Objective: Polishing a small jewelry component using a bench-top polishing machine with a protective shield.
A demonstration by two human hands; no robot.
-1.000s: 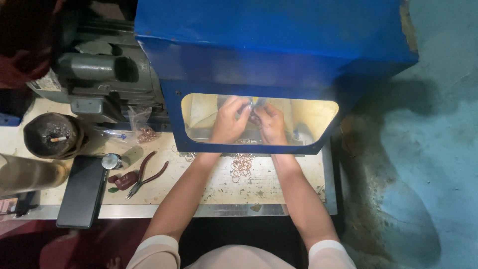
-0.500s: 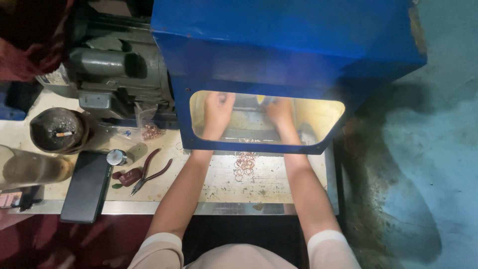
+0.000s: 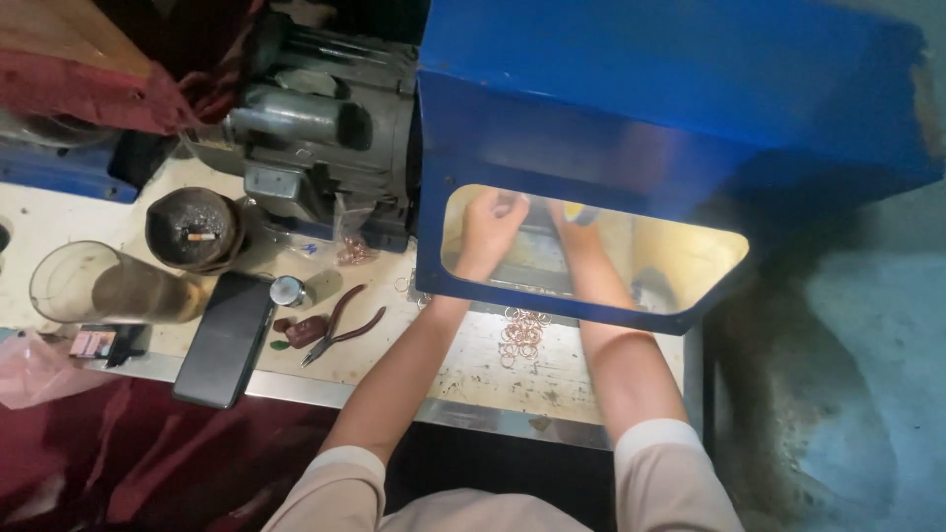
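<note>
Reaching up from six o'clock, both forearms crossing the worktable point(image 3: 473, 379). Passing the small pile of copper rings point(image 3: 522, 332) lying on the table between the arms, near centre. Resting at nine o'clock: pliers point(image 3: 340, 325), dark phone point(image 3: 225, 340), glass point(image 3: 99, 286), ashtray point(image 3: 194, 229). Working inside the blue hood point(image 3: 631, 128) through its lit window, left hand point(image 3: 493, 225) and right hand point(image 3: 576, 229) close together at twelve o'clock. Fingers bunched, grip impossible to tell. Looming at eleven o'clock, grey motor point(image 3: 315, 138).
</note>
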